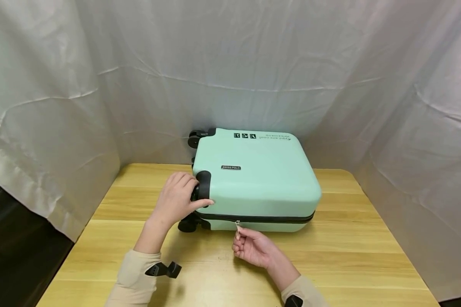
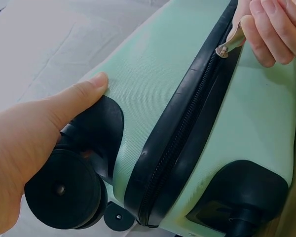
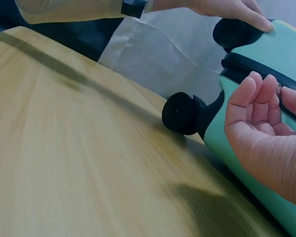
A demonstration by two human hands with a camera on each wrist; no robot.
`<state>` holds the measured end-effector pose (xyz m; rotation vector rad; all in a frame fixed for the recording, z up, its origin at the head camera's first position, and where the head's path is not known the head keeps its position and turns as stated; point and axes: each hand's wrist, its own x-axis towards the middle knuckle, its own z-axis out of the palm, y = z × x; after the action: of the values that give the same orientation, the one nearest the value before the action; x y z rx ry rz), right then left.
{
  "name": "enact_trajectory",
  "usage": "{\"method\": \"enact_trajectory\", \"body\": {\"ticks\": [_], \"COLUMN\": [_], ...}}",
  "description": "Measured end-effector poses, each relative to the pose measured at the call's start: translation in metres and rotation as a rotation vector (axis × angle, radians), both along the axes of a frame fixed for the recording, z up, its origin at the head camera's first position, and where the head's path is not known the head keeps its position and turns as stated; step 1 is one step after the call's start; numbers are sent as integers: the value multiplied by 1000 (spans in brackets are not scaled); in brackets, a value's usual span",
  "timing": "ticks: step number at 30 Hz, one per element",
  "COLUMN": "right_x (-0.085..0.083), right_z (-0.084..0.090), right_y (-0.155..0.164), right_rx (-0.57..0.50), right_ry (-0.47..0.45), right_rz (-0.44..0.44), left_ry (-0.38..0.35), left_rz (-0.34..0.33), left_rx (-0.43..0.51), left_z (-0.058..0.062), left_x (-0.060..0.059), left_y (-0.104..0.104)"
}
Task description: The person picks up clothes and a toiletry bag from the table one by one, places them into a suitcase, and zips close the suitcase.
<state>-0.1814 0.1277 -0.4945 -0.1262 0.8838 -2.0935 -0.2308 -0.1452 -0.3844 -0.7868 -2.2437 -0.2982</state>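
A mint-green hard-shell suitcase (image 1: pixel 261 170) lies flat on the wooden table, its wheels pointing left. My left hand (image 1: pixel 178 194) grips its near upper corner at a black wheel (image 2: pixel 64 190). The thumb lies along the black corner guard (image 2: pixel 101 126), its tip on the green shell, while the other fingers pass behind the wheel. At the front side, my right hand (image 1: pixel 253 249) pinches a metal zipper pull (image 2: pixel 232 42) between thumb and curled fingers. The black zipper (image 2: pixel 180 123) runs along the seam, its teeth meshed between the pull and the wheel end.
Bare wooden table (image 1: pixel 342 256) extends in front of the suitcase and to both sides. Grey-white curtains (image 1: pixel 230 64) hang behind and at the sides, close to the far wheel (image 1: pixel 194 140). Dark cloth (image 1: pixel 19 243) shows beyond the left table edge.
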Motion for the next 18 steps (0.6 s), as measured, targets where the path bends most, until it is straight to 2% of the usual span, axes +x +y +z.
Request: {"method": "enact_trajectory", "body": {"ticks": [6, 12, 18], "right_x": [0, -1, -2], "right_z": [1, -1, -1], "right_y": [1, 1, -3], "right_rx": [30, 10, 31], "right_ry": [-13, -38, -45], "right_rz": [-30, -1, -11], "left_ry": [-4, -2, -16], "left_rz": [-3, -3, 7], "left_rx": [8, 14, 12], "left_z": [-2, -3, -4], "left_x": [0, -1, 0], "left_y": [0, 0, 1]}}
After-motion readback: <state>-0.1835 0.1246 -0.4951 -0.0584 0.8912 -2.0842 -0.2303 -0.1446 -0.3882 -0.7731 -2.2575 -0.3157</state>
